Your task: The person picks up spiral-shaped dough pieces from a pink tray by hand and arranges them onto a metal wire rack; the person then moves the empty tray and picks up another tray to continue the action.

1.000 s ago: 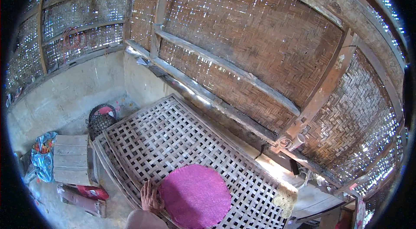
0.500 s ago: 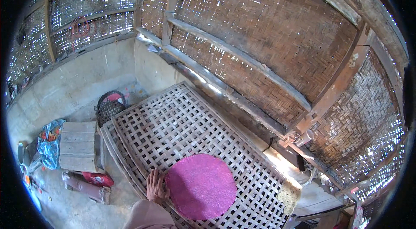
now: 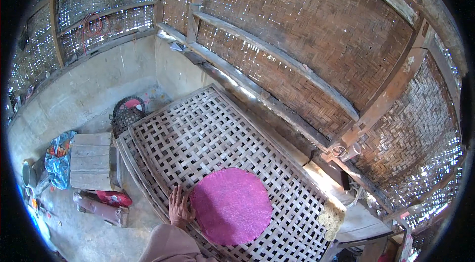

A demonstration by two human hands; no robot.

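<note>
My left hand (image 3: 180, 207) rests palm down at the left edge of a round, bright pink, rough-textured sheet (image 3: 232, 205), fingers extended and a little apart, holding nothing. The sheet lies flat on a slanting rack of woven bamboo strips (image 3: 193, 123), just inside its near left part. A beige sleeve covers the forearm below the hand. My right hand is out of the picture. Pale round pieces (image 3: 330, 222) cluster at the rack's right end.
On the left stand a wooden box (image 3: 91, 160), a blue plastic bag (image 3: 59, 160), rolled material (image 3: 101, 212), a red bundle (image 3: 114, 197) and a dark woven basket (image 3: 126, 118). Bamboo walls (image 3: 297, 24) on beams top a low concrete wall (image 3: 118, 69).
The whole view has shifted, so the rack, sheet and room appear higher and farther right. My left hand stays at the sheet's left edge with its fingers extended.
</note>
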